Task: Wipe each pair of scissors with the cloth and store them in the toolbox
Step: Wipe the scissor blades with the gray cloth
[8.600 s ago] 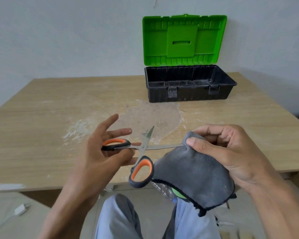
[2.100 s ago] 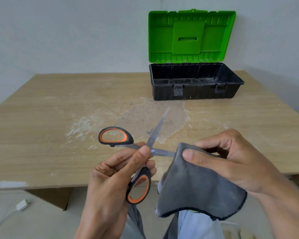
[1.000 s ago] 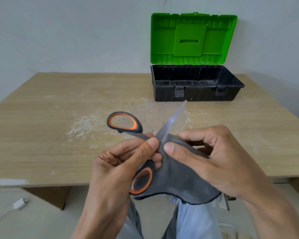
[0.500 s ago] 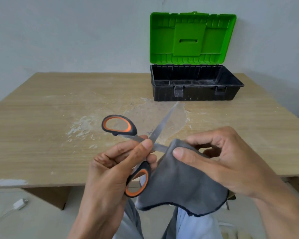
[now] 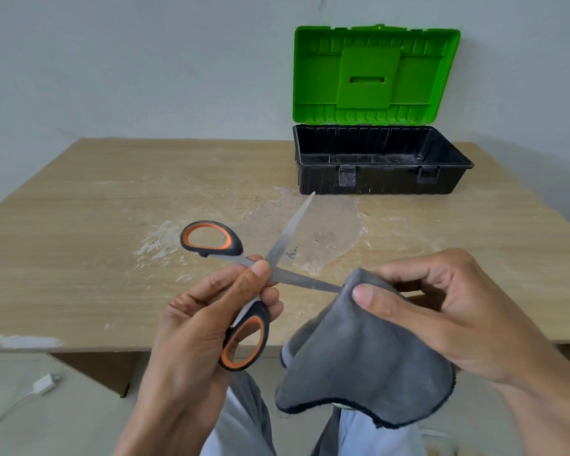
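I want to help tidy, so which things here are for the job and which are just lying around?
For the job: scissors in the left hand, grey cloth in the right hand, open toolbox.
Just lying about: white charger with cable on the floor.

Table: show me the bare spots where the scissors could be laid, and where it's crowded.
Bare wood runs along the table's left side, from its left edge to the white smears. Another bare patch lies right of the glossy stain, in front of the toolbox. Crowded: the front middle, where the left hand, scissors, cloth and right hand hover.
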A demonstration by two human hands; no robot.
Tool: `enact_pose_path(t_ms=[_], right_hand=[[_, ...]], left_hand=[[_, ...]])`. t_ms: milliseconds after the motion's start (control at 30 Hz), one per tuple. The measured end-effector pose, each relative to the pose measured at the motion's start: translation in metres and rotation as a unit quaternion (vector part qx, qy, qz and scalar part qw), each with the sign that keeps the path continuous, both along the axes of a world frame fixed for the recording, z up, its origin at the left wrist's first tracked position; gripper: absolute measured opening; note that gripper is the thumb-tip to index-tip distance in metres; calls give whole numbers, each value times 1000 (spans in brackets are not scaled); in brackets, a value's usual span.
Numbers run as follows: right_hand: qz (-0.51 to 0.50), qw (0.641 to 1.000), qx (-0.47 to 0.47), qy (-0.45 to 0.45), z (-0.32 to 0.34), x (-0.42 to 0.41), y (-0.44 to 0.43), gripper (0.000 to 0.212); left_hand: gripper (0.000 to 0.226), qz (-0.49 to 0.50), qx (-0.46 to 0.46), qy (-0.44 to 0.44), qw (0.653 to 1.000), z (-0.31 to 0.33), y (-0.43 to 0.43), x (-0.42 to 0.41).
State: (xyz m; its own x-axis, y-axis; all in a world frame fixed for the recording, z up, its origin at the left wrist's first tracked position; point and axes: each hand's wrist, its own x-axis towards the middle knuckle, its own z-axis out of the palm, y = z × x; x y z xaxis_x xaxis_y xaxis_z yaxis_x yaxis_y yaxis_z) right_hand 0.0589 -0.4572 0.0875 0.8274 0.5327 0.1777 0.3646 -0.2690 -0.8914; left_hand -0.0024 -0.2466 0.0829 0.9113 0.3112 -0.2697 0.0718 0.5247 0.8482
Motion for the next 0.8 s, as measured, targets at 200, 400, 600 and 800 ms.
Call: enact_pose_path(t_ms=[200,400,600,800], right_hand=[[-10,1000,5,6,1,-2,-2,18],[-14,1000,-19,-18,-4,-1,11,27],[-11,999,-20,-33,-9,-3,27,24],[-23,1000,20,-4,-9,-4,18,24]], left_hand=[[8,-13,8,-14,1000,2,2,1],[11,-27,24,-23,999,-3,-8,0],[19,-46,55,-13,997,-7,-11,-2],[6,-26,2,4,1000,3,-2,-4]])
